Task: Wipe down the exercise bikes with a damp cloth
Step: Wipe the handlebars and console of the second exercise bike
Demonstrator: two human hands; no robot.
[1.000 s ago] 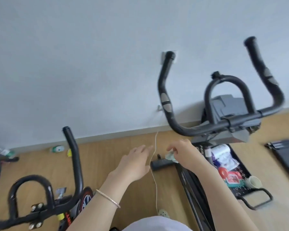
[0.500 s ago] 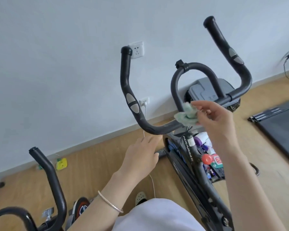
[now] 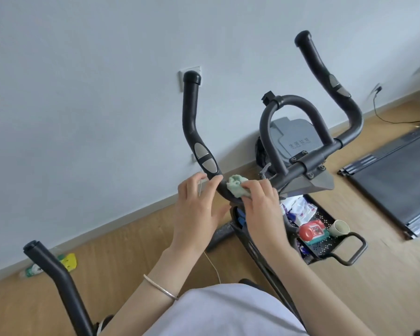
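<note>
Exercise bike (image 3: 301, 167): standing beside the wall (image 3: 83, 93), its black handlebar (image 3: 190, 112) rising mid-frame.
Left hand (image 3: 197, 209): fingers spreading slightly apart, tips touching the handlebar's left bend.
Right hand (image 3: 260, 204): fingers clamping the cloth.
Cloth (image 3: 235, 187): green, bunched, pressing against the handlebar, just beside the left hand.

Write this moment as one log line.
step: wiping | right hand: holds cloth against handlebar | left hand: touches handlebar
</note>
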